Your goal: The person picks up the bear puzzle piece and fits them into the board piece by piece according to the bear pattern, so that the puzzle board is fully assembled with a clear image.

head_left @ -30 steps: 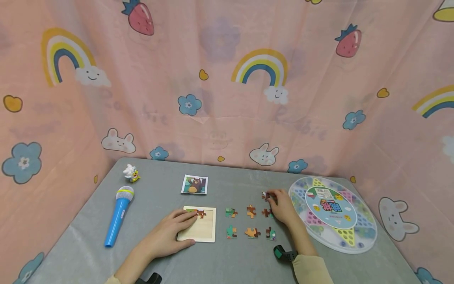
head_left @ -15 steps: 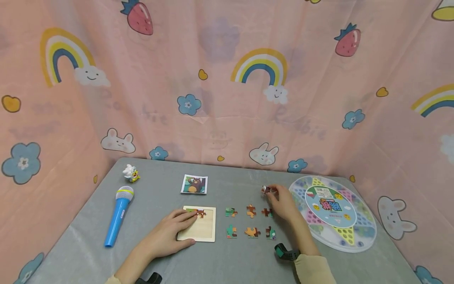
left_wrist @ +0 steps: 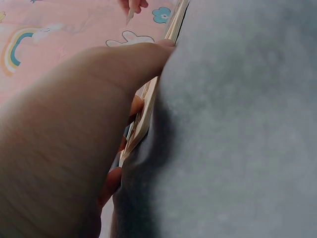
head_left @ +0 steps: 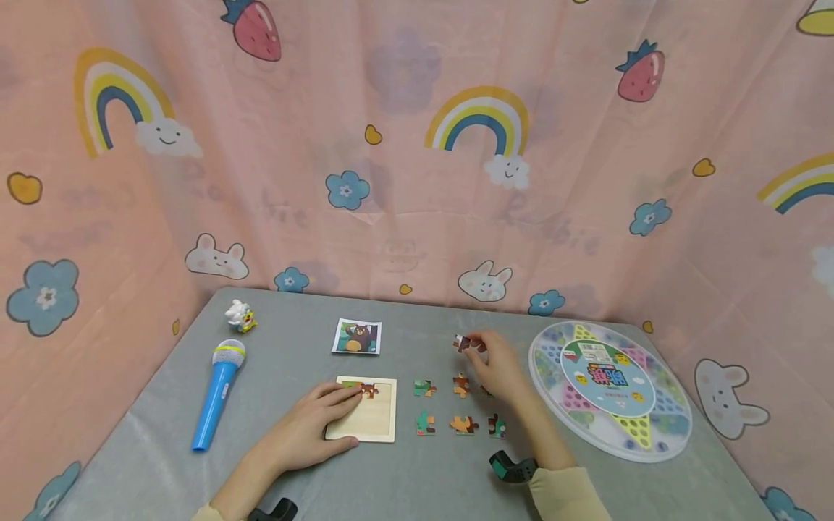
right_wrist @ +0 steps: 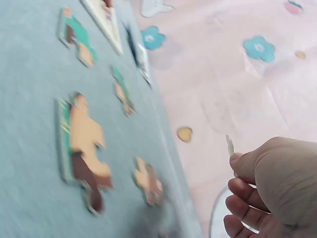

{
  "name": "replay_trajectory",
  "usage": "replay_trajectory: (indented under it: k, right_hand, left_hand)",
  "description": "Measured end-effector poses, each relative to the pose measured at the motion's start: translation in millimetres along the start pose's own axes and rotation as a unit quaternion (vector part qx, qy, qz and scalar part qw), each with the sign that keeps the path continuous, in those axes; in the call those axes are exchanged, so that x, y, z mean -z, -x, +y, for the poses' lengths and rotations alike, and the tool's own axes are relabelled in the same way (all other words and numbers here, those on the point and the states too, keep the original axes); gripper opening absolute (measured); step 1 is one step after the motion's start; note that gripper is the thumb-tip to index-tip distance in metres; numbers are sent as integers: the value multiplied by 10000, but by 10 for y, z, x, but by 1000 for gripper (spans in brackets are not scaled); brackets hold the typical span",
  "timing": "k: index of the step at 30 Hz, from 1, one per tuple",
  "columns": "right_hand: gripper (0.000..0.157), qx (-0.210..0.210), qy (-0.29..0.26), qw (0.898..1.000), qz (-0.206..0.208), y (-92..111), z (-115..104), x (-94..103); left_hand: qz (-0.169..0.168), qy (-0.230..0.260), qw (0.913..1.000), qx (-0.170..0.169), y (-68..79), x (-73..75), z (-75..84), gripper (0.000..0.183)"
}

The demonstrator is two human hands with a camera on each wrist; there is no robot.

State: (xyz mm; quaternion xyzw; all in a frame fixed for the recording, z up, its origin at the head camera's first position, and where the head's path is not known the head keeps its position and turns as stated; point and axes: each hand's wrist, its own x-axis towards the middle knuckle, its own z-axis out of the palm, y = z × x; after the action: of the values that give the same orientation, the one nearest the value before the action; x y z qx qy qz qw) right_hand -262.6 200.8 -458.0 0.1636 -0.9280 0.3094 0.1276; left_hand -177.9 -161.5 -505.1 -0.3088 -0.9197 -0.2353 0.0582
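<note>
My left hand (head_left: 311,428) rests on the left side of a pale wooden puzzle tray (head_left: 378,423), fingers reaching over it and thumb by its near edge. A few pieces (head_left: 369,391) lie along the tray's top, partly under the fingertips. To the right, above the table, my right hand (head_left: 500,367) pinches a brown-and-white jigsaw piece (head_left: 462,343) between thumb and fingers; in the right wrist view this piece (right_wrist: 230,144) appears edge-on. Loose pieces lie in two rows between the hands, among them an orange one (head_left: 463,425) and a green one (head_left: 426,424). The right forearm partly covers another.
A bear picture card (head_left: 357,338) lies behind the tray. On the left are a blue toy microphone (head_left: 216,398) and a small white-and-yellow figurine (head_left: 241,317). A round Chinese checkers board (head_left: 609,391) takes up the right side. A pink curtain (head_left: 404,239) hangs behind the table.
My right hand has lifted the brown-and-white jigsaw piece off the table and carried it left. The left hand stays in place on the tray.
</note>
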Motion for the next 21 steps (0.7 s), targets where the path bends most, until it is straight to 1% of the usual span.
replay_trajectory:
  k: [5, 11, 16, 21]
  right_hand:
    - [23, 152, 98, 9996, -235, -15, -149, -184]
    - [22, 427, 138, 9973, -585, -3, -391, -392]
    - [22, 616, 63, 9943, -863, 28, -601, -530]
    - [22, 785, -3, 9907, -1109, 66, -761, -646]
  left_hand:
    - [24, -43, 10000, -31, 4, -3, -5, 70]
    - [-12, -40, 10000, 9, 4, 3, 0, 70]
    - [-63, 1, 10000, 42, -2, 19, 12, 70]
    - [-73, -10, 10000, 30, -11, 27, 19, 70]
